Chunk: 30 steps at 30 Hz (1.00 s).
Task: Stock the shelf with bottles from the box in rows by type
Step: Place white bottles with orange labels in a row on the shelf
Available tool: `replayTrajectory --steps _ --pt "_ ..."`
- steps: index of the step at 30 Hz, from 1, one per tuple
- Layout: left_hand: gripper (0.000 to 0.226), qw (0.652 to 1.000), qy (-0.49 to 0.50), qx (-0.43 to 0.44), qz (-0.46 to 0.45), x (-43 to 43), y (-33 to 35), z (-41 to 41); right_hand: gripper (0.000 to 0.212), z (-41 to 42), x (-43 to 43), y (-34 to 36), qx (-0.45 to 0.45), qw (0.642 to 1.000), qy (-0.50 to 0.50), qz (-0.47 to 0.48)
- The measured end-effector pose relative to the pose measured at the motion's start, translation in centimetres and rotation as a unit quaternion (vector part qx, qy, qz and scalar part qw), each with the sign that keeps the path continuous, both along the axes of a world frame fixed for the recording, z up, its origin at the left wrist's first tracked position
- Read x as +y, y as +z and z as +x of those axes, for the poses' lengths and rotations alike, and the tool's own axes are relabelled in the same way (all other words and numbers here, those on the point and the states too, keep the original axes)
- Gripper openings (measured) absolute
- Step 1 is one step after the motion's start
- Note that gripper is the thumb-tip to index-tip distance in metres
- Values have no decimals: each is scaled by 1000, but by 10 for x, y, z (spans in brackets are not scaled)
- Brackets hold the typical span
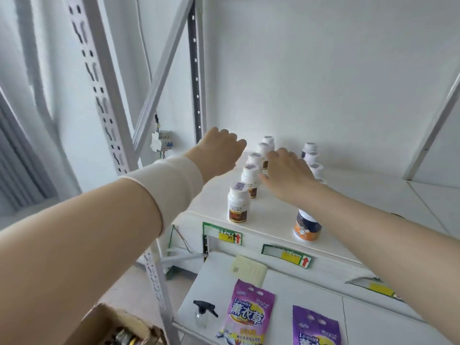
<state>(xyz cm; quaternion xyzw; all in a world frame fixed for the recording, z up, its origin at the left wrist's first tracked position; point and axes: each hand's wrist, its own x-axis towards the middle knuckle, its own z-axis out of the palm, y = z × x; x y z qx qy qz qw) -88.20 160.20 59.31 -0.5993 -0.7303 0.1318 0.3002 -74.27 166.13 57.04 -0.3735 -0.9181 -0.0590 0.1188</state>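
On the upper white shelf (273,220) stand two rows of white-capped bottles running front to back. The left row has brown labels, with its front bottle (238,204) near the edge. The right row has dark-and-orange labels, its front bottle (307,226) partly behind my right forearm. My left hand (220,151) reaches palm down to the left of the brown row's far end, its fingertips hidden. Over the gap between the rows hovers my right hand (286,175), thumb spread toward the brown row, fingers bent away out of sight. The cardboard box (112,324) sits at the bottom left.
The lower shelf (311,290) carries two purple lavender bags (250,317), a small spray bottle (204,312) and a pale yellow packet (249,270). Grey slotted uprights (104,100) and a diagonal brace stand on the left. Green price tags (224,235) line the shelf's front edge.
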Motion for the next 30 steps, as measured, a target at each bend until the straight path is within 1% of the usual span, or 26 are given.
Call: replayTrajectory --steps 3,9,12,15,19,22,25,27,29,30 --pt "40 998 56 16 -9 -61 -18 -33 49 -37 -42 -15 -21 996 75 32" --pt "36 981 181 -69 -24 -175 -73 -108 44 -117 -122 -61 -57 965 242 80" --pt "34 965 233 -111 -34 -224 -115 -148 42 -167 -162 -93 -78 952 288 62" --pt "30 940 284 -184 -38 -273 -170 -189 41 -218 -201 -147 -133 943 304 23" --pt "35 892 338 -299 -30 -340 -257 -221 34 -271 -248 -235 -227 920 319 -15" --pt "31 850 381 -360 -49 -385 -323 -229 35 -292 -275 -296 -283 900 328 -44" --pt "31 798 422 -425 -65 -413 -384 -225 36 -295 -290 -353 -347 872 335 -77" --pt "32 755 446 -474 -81 -422 -420 -214 35 -292 -296 -384 -379 855 340 -92" --pt "32 710 465 -521 -94 -423 -452 -203 35 -291 -296 -409 -392 847 347 -92" --pt "33 692 471 -538 -100 -420 -466 -199 36 -291 -295 -421 -412 835 351 -102"
